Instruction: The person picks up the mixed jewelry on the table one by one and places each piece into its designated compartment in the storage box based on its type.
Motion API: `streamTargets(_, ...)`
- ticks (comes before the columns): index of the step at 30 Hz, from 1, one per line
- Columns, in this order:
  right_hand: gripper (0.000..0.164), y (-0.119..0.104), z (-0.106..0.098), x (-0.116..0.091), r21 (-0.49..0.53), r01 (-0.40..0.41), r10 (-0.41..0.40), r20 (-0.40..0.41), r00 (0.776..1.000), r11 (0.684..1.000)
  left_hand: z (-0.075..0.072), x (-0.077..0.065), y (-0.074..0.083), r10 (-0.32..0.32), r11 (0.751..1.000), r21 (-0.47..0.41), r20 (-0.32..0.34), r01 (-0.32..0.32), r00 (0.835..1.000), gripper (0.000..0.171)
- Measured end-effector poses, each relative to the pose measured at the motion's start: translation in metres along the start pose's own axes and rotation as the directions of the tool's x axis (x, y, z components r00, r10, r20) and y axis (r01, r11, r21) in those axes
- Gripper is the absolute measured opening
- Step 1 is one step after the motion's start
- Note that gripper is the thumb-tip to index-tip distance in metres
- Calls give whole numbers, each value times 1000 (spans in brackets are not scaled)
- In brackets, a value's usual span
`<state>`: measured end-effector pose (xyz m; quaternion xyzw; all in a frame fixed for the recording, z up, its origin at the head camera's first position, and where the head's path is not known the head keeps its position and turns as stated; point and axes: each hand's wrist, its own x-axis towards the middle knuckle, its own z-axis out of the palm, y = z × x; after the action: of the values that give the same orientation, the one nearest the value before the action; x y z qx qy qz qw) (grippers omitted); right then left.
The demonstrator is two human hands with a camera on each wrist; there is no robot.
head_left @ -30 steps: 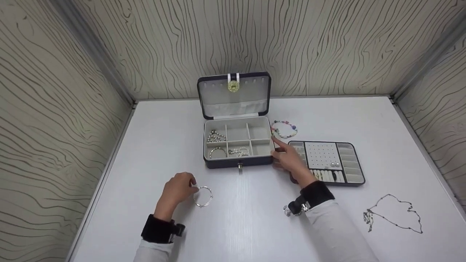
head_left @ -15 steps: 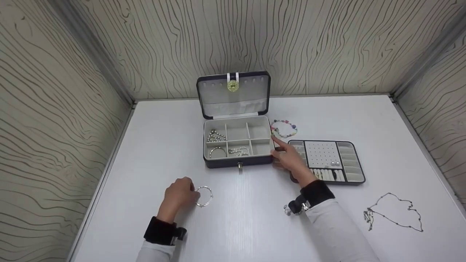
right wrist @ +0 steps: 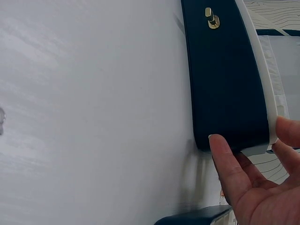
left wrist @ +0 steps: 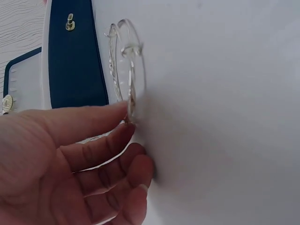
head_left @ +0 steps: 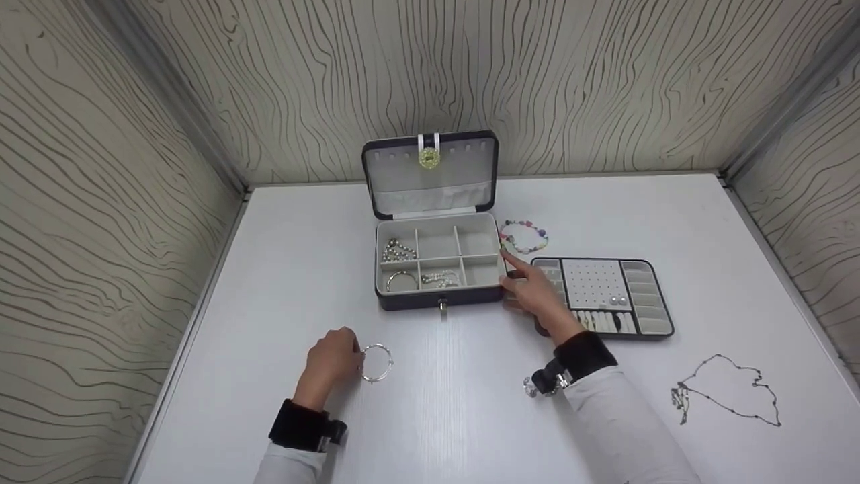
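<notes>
In the head view, a thin silver bangle point(head_left: 377, 364) stands out from the fingertips of my left hand point(head_left: 333, 357). My left thumb and forefinger point(left wrist: 123, 133) pinch one side of it; the other fingers curl loosely below. Its twisted band shows close over the table in the left wrist view. Behind it is a dark blue jewelry box point(head_left: 440, 299), its lid raised. Against the box's right end lies my right hand point(head_left: 537, 296), fingers fairly straight, touching the rim and side wall near the front corner. Several light compartments hold a beaded piece point(head_left: 400, 253), another bangle point(head_left: 402, 281) and a pale strand point(head_left: 441, 279).
A removable tray point(head_left: 653, 302) with rings and pearl earrings lies right of the box. Behind my right hand is a colourful bead bracelet point(head_left: 541, 233). A chain necklace point(head_left: 732, 418) spreads at the right. Sparkly jewelry point(head_left: 530, 388) shows beside the right wrist camera. Patterned walls enclose the table.
My left hand has shifted slightly toward me and its fingers have closed on the bangle's edge. The bangle has barely moved, and the right hand has stayed at the box.
</notes>
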<state>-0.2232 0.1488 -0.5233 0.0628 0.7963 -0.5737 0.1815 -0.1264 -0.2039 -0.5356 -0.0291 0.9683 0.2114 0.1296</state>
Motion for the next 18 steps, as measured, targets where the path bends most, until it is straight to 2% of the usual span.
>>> streamTargets(9,60,-1,1,1,54,9,-9,9,1000,998,-3,-1,2,42,998,-38,-63,-44,997,8)
streamTargets(12,60,-1,1,1,71,6,-7,13,1000,997,-5,0,4,94,994,-39,-91,-98,991,6)
streamTargets(18,60,-1,2,1,77,-2,1,17,1000,997,-6,1,9,214,974,-42,-127,-221,969,6)
